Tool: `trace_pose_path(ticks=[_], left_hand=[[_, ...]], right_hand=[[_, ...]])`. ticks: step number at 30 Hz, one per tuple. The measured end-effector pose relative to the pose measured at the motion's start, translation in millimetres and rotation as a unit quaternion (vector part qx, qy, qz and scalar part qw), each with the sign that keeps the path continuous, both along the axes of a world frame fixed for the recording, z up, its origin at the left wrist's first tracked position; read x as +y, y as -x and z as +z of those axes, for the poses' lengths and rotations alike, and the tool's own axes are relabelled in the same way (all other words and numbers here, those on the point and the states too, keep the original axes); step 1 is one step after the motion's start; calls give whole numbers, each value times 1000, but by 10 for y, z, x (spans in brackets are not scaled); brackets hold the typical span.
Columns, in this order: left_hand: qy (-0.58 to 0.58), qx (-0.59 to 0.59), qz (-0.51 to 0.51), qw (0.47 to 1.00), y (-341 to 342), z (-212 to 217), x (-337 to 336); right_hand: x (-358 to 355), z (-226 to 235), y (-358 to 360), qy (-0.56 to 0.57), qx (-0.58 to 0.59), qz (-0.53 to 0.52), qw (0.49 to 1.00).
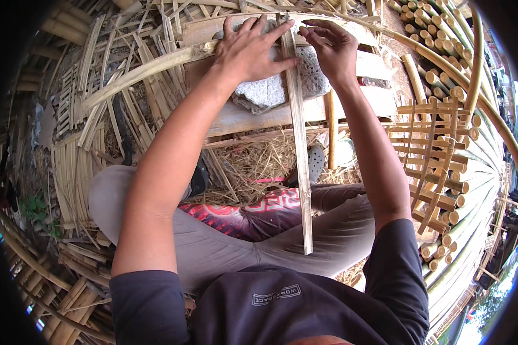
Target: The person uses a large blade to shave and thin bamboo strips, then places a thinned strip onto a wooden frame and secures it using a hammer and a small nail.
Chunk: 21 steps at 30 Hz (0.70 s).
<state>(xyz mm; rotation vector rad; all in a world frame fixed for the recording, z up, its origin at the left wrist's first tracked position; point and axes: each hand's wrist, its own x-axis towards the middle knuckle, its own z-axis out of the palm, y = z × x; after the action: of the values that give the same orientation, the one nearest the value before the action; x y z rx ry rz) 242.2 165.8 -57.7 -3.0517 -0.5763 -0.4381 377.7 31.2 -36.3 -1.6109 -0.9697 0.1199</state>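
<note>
A long split bamboo strip (298, 132) lies lengthwise across a rough grey stone block (262, 94), its near end reaching over my lap. My left hand (244, 54) is open with fingers spread over the stone; its index finger and thumb rest on the strip. Just right of the strip's far part, my right hand (331, 49) is closed in a pinch. A thin dark sliver shows at its fingertips, too small to name. The stone sits on a wooden plank bench (230, 123).
A curved bamboo pole (149, 73) reaches the stone from the left. At the right stand a slatted bamboo panel (426, 149) and stacked cut bamboo poles (437, 34). Loose bamboo slats (72, 172) lie at the left. Straw (250, 164) covers the ground before my legs.
</note>
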Motion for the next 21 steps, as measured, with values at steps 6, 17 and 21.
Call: trace_pose_path(ticks=[6, 17, 21], left_hand=[[-4, 14, 2, 1000, 23, 20, -2], [-12, 14, 5, 1000, 5, -20, 7], [-2, 22, 6, 1000, 6, 5, -1]], right_hand=[[127, -91, 78, 9, 23, -7, 1000], [188, -204, 61, -37, 34, 13, 999], [190, -236, 35, -30, 3, 5, 1000]])
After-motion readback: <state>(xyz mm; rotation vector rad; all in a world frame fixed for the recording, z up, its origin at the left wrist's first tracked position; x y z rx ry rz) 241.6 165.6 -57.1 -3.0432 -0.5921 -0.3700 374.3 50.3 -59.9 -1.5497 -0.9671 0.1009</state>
